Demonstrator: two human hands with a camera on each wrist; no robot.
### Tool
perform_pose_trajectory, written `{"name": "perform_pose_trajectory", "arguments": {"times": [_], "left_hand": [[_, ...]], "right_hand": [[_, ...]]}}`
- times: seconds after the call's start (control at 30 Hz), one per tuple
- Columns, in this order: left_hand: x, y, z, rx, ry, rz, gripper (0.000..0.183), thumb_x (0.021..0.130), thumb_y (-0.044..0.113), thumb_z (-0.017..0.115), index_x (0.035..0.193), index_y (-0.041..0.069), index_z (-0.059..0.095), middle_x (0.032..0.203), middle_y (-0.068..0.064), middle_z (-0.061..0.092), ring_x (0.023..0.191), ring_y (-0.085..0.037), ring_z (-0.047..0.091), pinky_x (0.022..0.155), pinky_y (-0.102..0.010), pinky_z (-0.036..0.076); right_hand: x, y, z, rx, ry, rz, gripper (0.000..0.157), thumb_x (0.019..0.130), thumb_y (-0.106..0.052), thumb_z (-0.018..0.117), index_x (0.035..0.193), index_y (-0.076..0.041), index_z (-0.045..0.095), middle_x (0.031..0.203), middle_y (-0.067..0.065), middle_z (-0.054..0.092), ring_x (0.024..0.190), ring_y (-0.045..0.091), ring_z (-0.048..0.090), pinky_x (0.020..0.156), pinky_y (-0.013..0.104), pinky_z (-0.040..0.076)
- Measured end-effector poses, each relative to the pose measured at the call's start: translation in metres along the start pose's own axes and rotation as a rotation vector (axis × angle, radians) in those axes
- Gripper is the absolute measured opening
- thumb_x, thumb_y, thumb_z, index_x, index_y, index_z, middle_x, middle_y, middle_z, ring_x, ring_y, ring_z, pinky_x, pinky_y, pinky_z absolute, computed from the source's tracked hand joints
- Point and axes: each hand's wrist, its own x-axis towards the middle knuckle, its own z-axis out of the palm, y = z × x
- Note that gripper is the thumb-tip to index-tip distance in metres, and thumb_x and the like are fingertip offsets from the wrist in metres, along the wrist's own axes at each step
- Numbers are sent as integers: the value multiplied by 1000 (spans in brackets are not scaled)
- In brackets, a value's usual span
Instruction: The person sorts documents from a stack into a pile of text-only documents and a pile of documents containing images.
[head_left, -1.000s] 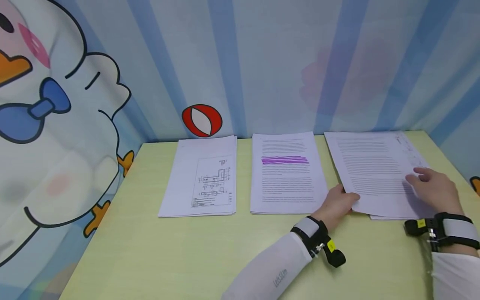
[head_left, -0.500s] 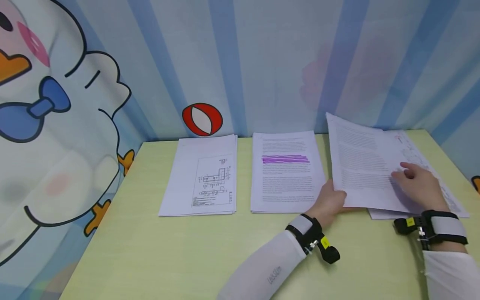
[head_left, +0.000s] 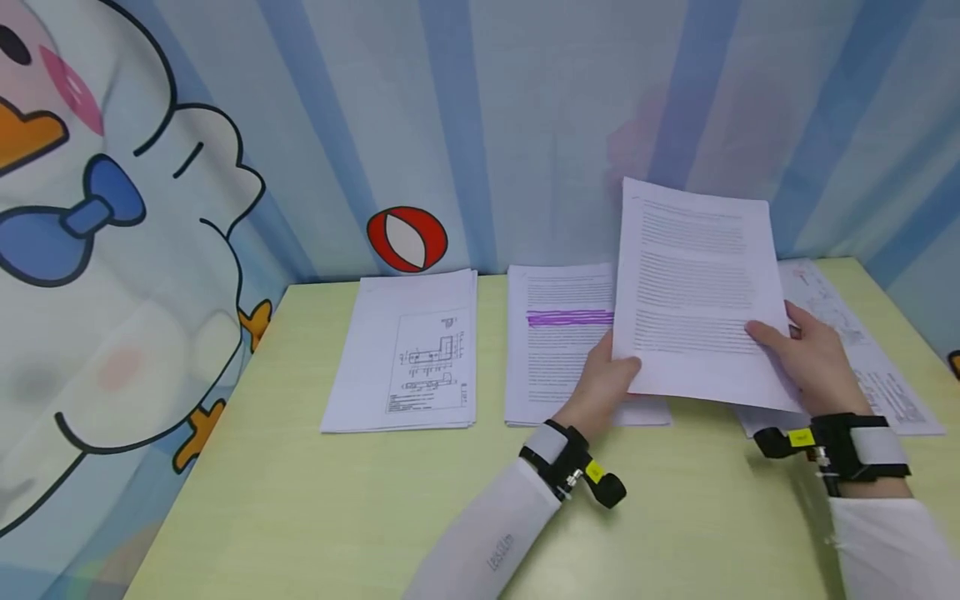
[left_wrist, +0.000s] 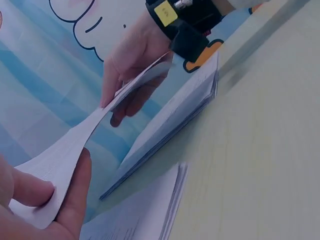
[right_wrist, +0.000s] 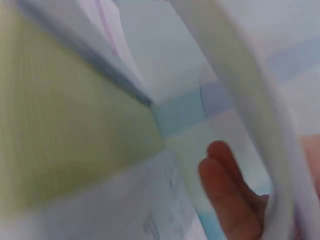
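Note:
A page of printed text [head_left: 697, 292], perhaps with more sheets behind it, is held raised and tilted above the table. My left hand [head_left: 600, 383] pinches its lower left edge, the thumb in front and fingers behind, as the left wrist view shows on the near hand [left_wrist: 70, 205]. At its right edge my right hand [head_left: 813, 358] grips it, thumb on the printed face. The right wrist view is blurred; fingers [right_wrist: 225, 200] show behind the bent paper. Under the raised page lie drawing sheets [head_left: 892, 392], partly covered, on the right.
A text stack [head_left: 558, 375] with purple marker lines lies mid-table, its right part hidden by the raised page. Left of it is a stack with a technical drawing [head_left: 427, 358]. A striped curtain [head_left: 540, 125] hangs behind the pale yellow table [head_left: 300, 517].
Both hands have moved left, and the text page has come up off the right pile, uncovering drawing sheets. The right hand has gone from touching the page to gripping its edge.

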Motion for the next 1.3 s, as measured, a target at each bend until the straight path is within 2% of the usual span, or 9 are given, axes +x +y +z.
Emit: {"name": "perform_pose_trajectory", "arguments": {"times": [0.13,0.3,0.47,0.57,0.73,0.9,1.03,1.2,1.3], "left_hand": [[-3,8,-28,40,50,30,35,88,15,51,121,27,51,110,7,59,99,-11,53,92,-36,39],[-14,23,-60,75,48,79,32,92,17,48,124,23,51,112,4,60,102,-12,53,93,-37,38],[-35,40,-90,198,-25,96,39,94,18,46,132,19,43,120,3,55,108,-12,48,98,-39,34],[-39,38,-109,282,-61,104,39,93,20,48,131,20,43,119,3,56,104,-12,51,94,-39,38],[-33,25,-135,421,-44,61,38,90,27,55,126,23,46,111,2,58,93,-14,56,81,-35,45],[-31,23,-147,477,-40,25,49,88,26,57,132,17,39,109,-6,60,87,-17,60,73,-34,49],[-29,19,-151,515,-31,8,56,87,22,59,137,14,34,107,-10,60,83,-18,61,68,-32,50],[-27,13,-154,589,-34,3,62,85,21,61,140,15,31,106,-9,62,82,-15,60,67,-30,49],[-28,11,-155,645,-28,1,67,84,23,62,142,15,29,99,-8,62,76,-15,59,62,-29,47]], "right_hand": [[-8,-21,22,123,81,-19,68,89,-49,49,145,-24,20,118,2,49,86,3,57,65,21,50],[-17,-42,49,144,119,-77,58,92,-42,47,143,-26,24,122,8,50,93,12,57,66,17,49],[-22,-50,72,143,109,-133,56,92,-40,48,142,-27,26,120,12,52,93,16,58,65,19,50],[-23,-51,85,124,104,-151,55,93,-39,49,142,-26,28,116,11,54,90,16,58,64,23,51],[-22,-51,100,62,59,-188,54,94,-34,48,142,-21,28,111,13,56,87,19,57,62,26,50],[-22,-49,106,13,7,-193,56,95,-29,47,143,-15,23,114,17,55,89,22,55,62,22,48],[-20,-44,111,-24,-39,-203,54,96,-28,46,143,-11,24,118,19,55,91,23,56,63,24,48],[-15,-39,117,-54,-63,-230,50,96,-22,44,141,-7,28,113,19,57,87,24,56,63,27,47],[-12,-36,119,-83,-79,-219,50,96,-21,44,141,-5,28,110,19,57,85,24,55,63,29,46]]}}
